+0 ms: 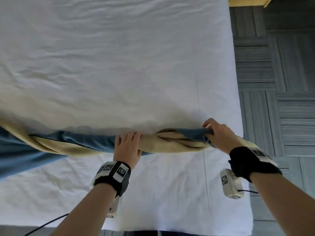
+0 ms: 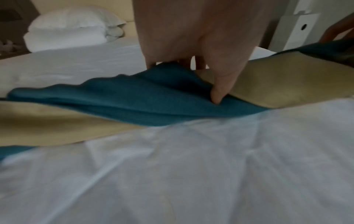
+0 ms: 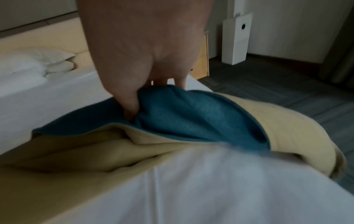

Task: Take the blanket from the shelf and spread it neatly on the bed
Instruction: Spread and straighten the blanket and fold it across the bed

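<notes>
Gripping a twisted blue-and-tan blanket (image 1: 81, 143) across the bed (image 1: 119, 65).
Left hand (image 1: 127, 147) clutches its middle; right hand (image 1: 218, 133) grasps the end near the bed's right edge.

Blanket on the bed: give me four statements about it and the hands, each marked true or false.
1. The blanket lies flat and fully spread. False: it is twisted into a rope across the bed.
2. The right hand grips the blanket near the bed's edge. True.
3. The blanket is blue on one side, yellow on the other. True.
4. The left hand rests on the pillows. False: it is on the blanket.
</notes>
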`<state>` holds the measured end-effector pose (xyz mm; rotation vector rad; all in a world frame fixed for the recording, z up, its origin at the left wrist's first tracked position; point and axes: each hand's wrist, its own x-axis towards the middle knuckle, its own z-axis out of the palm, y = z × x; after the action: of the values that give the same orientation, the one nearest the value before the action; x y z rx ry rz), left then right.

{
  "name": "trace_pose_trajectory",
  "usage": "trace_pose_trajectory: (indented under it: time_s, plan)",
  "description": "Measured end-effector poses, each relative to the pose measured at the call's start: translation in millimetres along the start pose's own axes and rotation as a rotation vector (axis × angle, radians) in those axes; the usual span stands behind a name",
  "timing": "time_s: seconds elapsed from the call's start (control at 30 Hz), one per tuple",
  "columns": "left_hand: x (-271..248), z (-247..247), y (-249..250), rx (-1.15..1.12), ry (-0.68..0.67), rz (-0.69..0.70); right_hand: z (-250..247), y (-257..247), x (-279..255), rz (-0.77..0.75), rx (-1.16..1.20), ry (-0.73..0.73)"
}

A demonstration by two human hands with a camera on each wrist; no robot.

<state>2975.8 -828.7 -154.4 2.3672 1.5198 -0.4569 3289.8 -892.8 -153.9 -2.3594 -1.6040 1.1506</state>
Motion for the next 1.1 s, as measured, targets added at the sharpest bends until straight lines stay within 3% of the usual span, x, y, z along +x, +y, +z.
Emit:
trace_pose_trajectory:
  time_s: [0.1,0.23,0.33,0.43,0.5,0.57,0.67,0.73,0.83,0.97,1.1]
  plan:
    - [1.1,-9.9,-4.5,-0.031,0.129,-0.014,-10.5,-8.9,13.7,-0.018,-0.332,0.170]
    - [4.5,-23.4,-18.8,-0.070,0.152,-0.075,8.5,-55.5,6.8,-0.226,-0.243,0.327]
    - [5.4,-25.1,-37.7,-0.244,0.091,-0.224,42.1,-101.6,-8.0,-0.401,-0.160,0.200]
    - [-0.7,-17.6,-57.6,-0.308,0.075,-0.258,84.3,-134.3,-17.6,-0.492,-0.308,-0.003]
    - [-5.5,-13.4,-69.1,-0.371,0.071,-0.194,104.2,-147.0,-18.7,-0.414,-0.450,-0.084]
    - [-10.4,-9.2,-80.0,-0.396,0.081,-0.073,112.9,-152.2,-12.1,-0.343,-0.505,-0.070]
    - [-14.9,-1.2,-95.8,-0.229,0.066,0.141,112.8,-157.0,7.4,-0.284,-0.575,-0.033]
    - [-14.0,2.5,-105.8,-0.124,0.014,0.203,105.7,-164.8,23.4,-0.271,-0.605,-0.007]
    - [-9.6,7.2,-116.2,0.005,-0.023,0.226,91.1,-175.2,42.5,-0.228,-0.543,0.000]
    - [1.5,3.0,-131.8,0.036,0.038,0.118,72.2,-171.6,55.9,-0.093,-0.274,0.032]
    - [16.9,-6.7,-144.5,-0.008,0.037,0.100,63.9,-167.2,61.4,0.006,-0.161,-0.062]
